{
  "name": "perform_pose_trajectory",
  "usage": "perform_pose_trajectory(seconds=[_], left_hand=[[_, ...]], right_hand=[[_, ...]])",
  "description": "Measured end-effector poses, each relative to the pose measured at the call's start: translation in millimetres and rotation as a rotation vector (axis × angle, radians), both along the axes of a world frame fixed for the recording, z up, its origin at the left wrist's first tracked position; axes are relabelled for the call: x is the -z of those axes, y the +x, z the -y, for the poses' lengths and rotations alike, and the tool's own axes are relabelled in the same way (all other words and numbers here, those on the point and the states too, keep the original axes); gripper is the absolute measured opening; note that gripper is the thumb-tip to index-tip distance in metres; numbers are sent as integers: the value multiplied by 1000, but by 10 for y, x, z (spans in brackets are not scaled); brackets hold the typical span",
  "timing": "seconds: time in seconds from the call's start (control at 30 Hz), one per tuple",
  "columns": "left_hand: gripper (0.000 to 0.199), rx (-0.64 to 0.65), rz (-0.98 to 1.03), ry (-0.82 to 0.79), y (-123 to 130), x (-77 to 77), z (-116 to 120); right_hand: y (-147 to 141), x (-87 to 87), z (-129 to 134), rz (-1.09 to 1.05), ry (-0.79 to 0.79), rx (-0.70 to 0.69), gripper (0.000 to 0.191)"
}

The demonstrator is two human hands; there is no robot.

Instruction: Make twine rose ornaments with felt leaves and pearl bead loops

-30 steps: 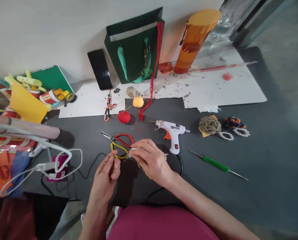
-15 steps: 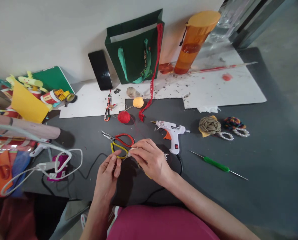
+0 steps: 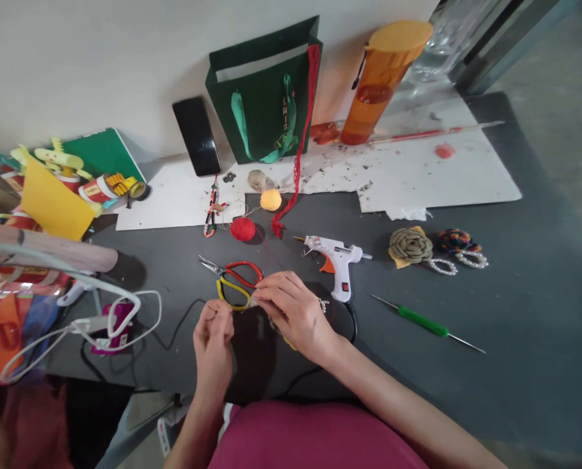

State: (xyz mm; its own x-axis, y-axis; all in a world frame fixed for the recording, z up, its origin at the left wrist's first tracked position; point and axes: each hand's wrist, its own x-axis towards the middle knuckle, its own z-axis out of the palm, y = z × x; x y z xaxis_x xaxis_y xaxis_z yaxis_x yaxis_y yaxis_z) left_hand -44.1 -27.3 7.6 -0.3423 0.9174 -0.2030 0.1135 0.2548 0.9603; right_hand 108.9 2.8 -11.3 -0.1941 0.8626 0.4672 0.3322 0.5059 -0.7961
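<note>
My right hand (image 3: pixel 295 316) is closed round a small craft piece with pearl beads (image 3: pixel 324 304) and a yellow edge, mostly hidden under the palm. A whitish bit (image 3: pixel 254 301) shows at its fingertips. To its left, my left hand (image 3: pixel 214 332) pinches thumb against fingers; what it holds, perhaps a fine thread, is too small to make out. Just beyond both hands lie scissors (image 3: pixel 236 280) with one red and one yellow handle. A white glue gun (image 3: pixel 342 264) lies right of my right hand, its nozzle pointing left.
A green-handled hook tool (image 3: pixel 422 321) and two yarn flowers (image 3: pixel 410 246) with pearl loops lie to the right. Behind are red yarn (image 3: pixel 242 228), a yellow ball (image 3: pixel 270 199), a green bag (image 3: pixel 266 104), a phone (image 3: pixel 196 137) and an orange bottle (image 3: pixel 383 85). White cables (image 3: pixel 134 303) loop at left.
My left hand has closed from loosely spread fingers into a pinch, and has turned slightly. My right hand stays in nearly the same place.
</note>
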Motion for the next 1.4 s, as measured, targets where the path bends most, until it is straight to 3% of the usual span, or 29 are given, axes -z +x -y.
perform_pose_trajectory(seconds=[0.17,0.3,1.03,1.4], left_hand=[[10,125,-537,241,-22,26,57],[10,154,-731,402,-7,16,33],[20,268,-1059,609,-52,-5,11],[21,300,-998,550,-88,-14,-6]], right_hand=[[4,3,-8,-6,-5,0,12],[-4,16,-14,-6,4,3,12],[1,8,-18,-13,26,11,13],[3,5,-20,-13,34,12,14]])
